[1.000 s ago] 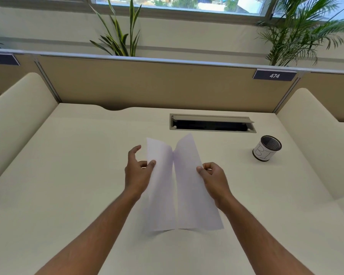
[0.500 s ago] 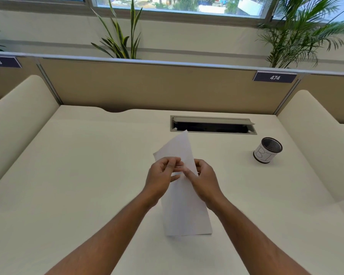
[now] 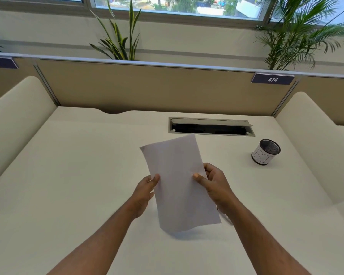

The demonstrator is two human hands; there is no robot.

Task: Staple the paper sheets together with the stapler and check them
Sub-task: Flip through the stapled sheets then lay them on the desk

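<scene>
The white paper sheets (image 3: 179,183) are held flat as one stack above the cream desk (image 3: 68,185), tilted a little to the left. My left hand (image 3: 145,192) grips the stack's left edge with the thumb on top. My right hand (image 3: 213,182) grips the right edge, thumb on the front face. A thin metallic thing (image 3: 225,216) shows on the desk just under my right wrist, mostly hidden; I cannot tell what it is. No stapler is clearly in view.
A black mesh cup (image 3: 266,152) with a white label stands at the right. A cable slot (image 3: 211,127) with a raised lid opens at the back of the desk. Beige partition walls and rounded side dividers enclose the desk.
The two sheets, spread apart like an open book a second ago, have been brought together and turned flat towards me. Both hands have shifted to the stack's side edges.
</scene>
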